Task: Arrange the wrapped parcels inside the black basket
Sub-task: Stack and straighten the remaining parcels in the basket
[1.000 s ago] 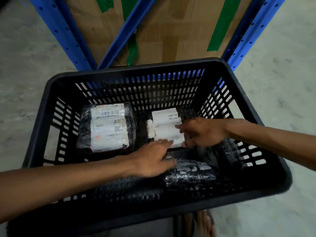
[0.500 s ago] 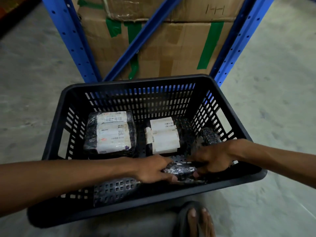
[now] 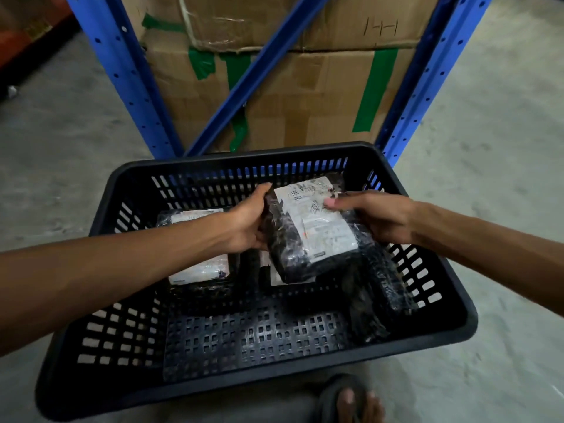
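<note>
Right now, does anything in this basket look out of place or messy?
Yes. A dark wrapped parcel slumps tilted against the right wall of the black basket, not flat like the labelled parcel at left. The left hand and right hand hold another parcel lifted, askew.

The printing on the white label of the black plastic-wrapped parcel (image 3: 311, 230) held up over the black slotted plastic basket (image 3: 122, 346) is too smeared to read, and that parcel covers nearly all of a second white-labelled parcel (image 3: 276, 277) lying beneath it. The left forearm crosses the white-labelled wrapped parcel on the basket's left side (image 3: 200, 268), hiding its middle, while both arms run off the picture's edges. At the bottom edge, a foot in a dark sandal (image 3: 351, 401) is cut off.
</note>
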`<action>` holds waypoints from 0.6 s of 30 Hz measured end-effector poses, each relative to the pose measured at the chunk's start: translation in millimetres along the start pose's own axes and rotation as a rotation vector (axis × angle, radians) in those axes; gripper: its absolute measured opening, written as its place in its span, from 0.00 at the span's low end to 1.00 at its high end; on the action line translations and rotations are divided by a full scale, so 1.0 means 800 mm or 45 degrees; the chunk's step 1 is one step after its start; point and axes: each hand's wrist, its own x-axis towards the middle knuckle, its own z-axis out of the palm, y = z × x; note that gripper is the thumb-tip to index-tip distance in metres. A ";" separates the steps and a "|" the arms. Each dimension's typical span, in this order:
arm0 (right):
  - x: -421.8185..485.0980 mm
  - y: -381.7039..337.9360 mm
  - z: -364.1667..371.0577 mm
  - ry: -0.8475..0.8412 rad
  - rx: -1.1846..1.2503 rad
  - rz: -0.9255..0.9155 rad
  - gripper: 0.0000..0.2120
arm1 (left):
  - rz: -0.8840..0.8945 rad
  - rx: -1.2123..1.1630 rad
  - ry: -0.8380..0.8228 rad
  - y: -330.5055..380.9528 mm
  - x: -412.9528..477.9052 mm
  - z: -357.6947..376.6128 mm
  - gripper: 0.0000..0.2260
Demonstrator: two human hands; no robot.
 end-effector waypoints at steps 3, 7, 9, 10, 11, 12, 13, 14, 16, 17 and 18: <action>0.026 0.004 0.014 0.082 0.026 -0.032 0.23 | 0.035 0.003 0.095 0.000 0.015 0.007 0.18; 0.069 0.021 0.024 0.130 -0.032 -0.047 0.16 | -0.007 0.230 0.291 -0.024 0.048 0.003 0.31; 0.089 0.038 0.026 0.132 -0.096 0.013 0.26 | -0.043 0.318 0.267 -0.035 0.065 -0.002 0.33; 0.101 0.049 0.027 0.144 -0.146 0.055 0.29 | -0.056 0.374 0.245 -0.040 0.069 -0.003 0.31; 0.109 0.057 0.030 0.134 -0.231 0.090 0.30 | -0.067 0.441 0.229 -0.046 0.077 -0.003 0.27; 0.118 0.066 0.032 0.135 -0.317 0.113 0.31 | -0.079 0.505 0.230 -0.051 0.080 -0.001 0.23; 0.131 0.076 0.031 0.145 -0.395 0.127 0.36 | -0.070 0.545 0.250 -0.058 0.090 -0.001 0.23; 0.136 0.079 0.034 0.150 -0.442 0.142 0.42 | -0.065 0.565 0.277 -0.061 0.093 0.002 0.25; 0.151 0.081 0.033 0.171 -0.519 0.119 0.45 | -0.044 0.624 0.349 -0.059 0.095 0.007 0.26; 0.146 0.071 0.036 0.179 -0.603 0.104 0.44 | -0.035 0.650 0.377 -0.057 0.097 0.009 0.26; 0.138 0.061 0.039 0.177 -0.723 0.104 0.40 | -0.042 0.658 0.392 -0.051 0.092 0.012 0.26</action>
